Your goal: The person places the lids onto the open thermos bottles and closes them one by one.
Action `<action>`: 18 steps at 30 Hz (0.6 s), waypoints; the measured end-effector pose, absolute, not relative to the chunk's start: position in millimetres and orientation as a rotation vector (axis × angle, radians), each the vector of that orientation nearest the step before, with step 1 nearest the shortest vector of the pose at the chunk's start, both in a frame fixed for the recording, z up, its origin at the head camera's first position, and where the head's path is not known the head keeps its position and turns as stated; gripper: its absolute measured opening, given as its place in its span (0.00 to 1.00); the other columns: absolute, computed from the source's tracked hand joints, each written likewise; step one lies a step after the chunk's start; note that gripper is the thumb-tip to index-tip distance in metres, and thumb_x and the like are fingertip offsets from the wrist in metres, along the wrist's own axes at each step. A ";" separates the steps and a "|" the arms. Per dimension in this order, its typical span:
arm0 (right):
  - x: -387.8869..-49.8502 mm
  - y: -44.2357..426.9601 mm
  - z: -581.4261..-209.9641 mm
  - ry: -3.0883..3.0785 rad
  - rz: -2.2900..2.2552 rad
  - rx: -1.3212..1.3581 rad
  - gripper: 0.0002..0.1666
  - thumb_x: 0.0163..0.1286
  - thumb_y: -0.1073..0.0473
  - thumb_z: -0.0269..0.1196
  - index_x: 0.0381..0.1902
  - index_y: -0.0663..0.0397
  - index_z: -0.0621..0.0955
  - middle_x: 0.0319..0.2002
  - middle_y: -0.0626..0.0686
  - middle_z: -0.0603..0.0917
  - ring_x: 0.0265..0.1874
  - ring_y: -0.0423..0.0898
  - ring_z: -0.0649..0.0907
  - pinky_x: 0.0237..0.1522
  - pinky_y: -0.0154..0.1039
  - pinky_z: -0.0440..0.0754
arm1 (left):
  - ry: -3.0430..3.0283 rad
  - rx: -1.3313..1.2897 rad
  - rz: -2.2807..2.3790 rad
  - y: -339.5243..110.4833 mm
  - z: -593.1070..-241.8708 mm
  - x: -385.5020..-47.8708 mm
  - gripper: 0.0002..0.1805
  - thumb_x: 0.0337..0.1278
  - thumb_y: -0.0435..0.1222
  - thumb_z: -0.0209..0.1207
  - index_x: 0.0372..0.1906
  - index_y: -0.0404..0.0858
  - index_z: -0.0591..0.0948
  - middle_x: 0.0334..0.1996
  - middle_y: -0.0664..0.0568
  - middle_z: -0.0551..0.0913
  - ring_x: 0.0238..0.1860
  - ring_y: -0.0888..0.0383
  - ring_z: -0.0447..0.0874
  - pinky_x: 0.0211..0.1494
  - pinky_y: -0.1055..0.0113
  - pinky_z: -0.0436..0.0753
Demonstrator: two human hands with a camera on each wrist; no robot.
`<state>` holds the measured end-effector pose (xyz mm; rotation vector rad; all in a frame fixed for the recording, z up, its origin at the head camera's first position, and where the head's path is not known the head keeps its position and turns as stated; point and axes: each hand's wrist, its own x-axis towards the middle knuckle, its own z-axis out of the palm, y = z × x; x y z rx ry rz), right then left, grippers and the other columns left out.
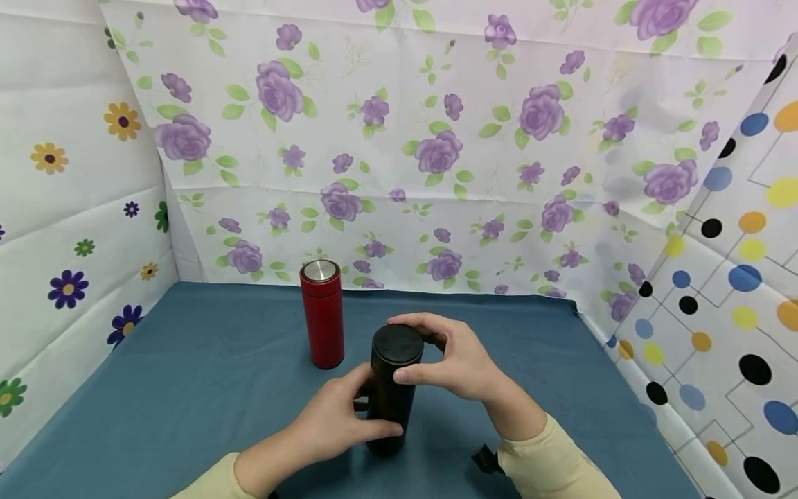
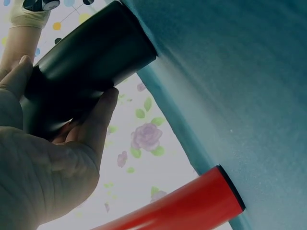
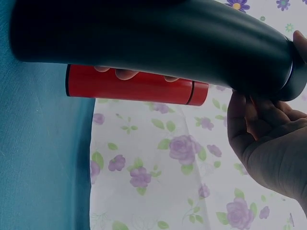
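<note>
A black thermos flask (image 1: pixel 391 398) stands upright on the blue cloth, in front of me, with its round lid (image 1: pixel 397 343) on top. My left hand (image 1: pixel 339 416) grips its body from the left, thumb across the near side. Higher up, my right hand (image 1: pixel 458 360) holds the flask around the lid end, fingers behind and thumb in front. The right wrist view shows those right fingers (image 3: pixel 261 117) at the seam below the lid. Behind and to the left stands a red thermos flask (image 1: pixel 324 326) with a silver-topped lid, touched by neither hand.
The blue cloth (image 1: pixel 218 388) covers the table. A purple-flowered sheet (image 1: pixel 436 152) hangs at the back, a daisy-patterned sheet (image 1: pixel 68 229) at the left and a dotted sheet (image 1: pixel 704 305) at the right. Beside the right sleeve is a small black object (image 1: pixel 486 459).
</note>
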<state>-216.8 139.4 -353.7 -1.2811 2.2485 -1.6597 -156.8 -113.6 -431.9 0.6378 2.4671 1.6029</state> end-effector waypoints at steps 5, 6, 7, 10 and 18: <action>-218.0 139.9 -352.1 2.245 -1.659 -1.287 0.36 0.71 0.50 0.80 0.74 0.47 0.83 0.65 0.48 0.88 0.60 0.51 0.87 0.61 0.49 0.86 | 2.473 0.635 1.598 -112.7 -430.1 -158.8 0.38 0.62 0.52 0.81 0.73 0.53 0.77 0.61 0.62 0.87 0.62 0.56 0.88 0.67 0.45 0.88; -218.3 140.1 -351.7 2.243 -1.660 -1.289 0.36 0.71 0.50 0.80 0.74 0.48 0.83 0.65 0.48 0.88 0.60 0.51 0.87 0.62 0.49 0.86 | 2.473 0.634 1.597 -112.4 -430.0 -159.4 0.38 0.62 0.52 0.81 0.74 0.53 0.77 0.62 0.62 0.87 0.62 0.56 0.87 0.67 0.45 0.88; -218.6 140.3 -351.5 2.248 -1.659 -1.285 0.36 0.71 0.49 0.80 0.74 0.48 0.83 0.65 0.48 0.88 0.61 0.51 0.87 0.62 0.49 0.86 | 2.473 0.631 1.595 -112.0 -429.9 -159.9 0.38 0.62 0.52 0.81 0.74 0.53 0.77 0.62 0.63 0.87 0.63 0.56 0.87 0.67 0.45 0.88; -219.5 140.5 -350.8 2.257 -1.659 -1.265 0.38 0.71 0.47 0.80 0.74 0.50 0.83 0.66 0.47 0.88 0.62 0.51 0.87 0.63 0.49 0.86 | 2.465 0.632 1.595 -110.8 -428.8 -161.5 0.39 0.63 0.51 0.81 0.75 0.53 0.76 0.63 0.62 0.87 0.63 0.56 0.87 0.68 0.44 0.87; -226.0 141.3 -350.6 2.251 -1.690 -1.248 0.36 0.71 0.49 0.80 0.74 0.44 0.83 0.66 0.48 0.88 0.61 0.52 0.87 0.62 0.50 0.85 | 2.436 0.632 1.628 -107.5 -422.8 -169.1 0.39 0.64 0.48 0.81 0.76 0.51 0.76 0.65 0.57 0.86 0.65 0.52 0.85 0.70 0.40 0.85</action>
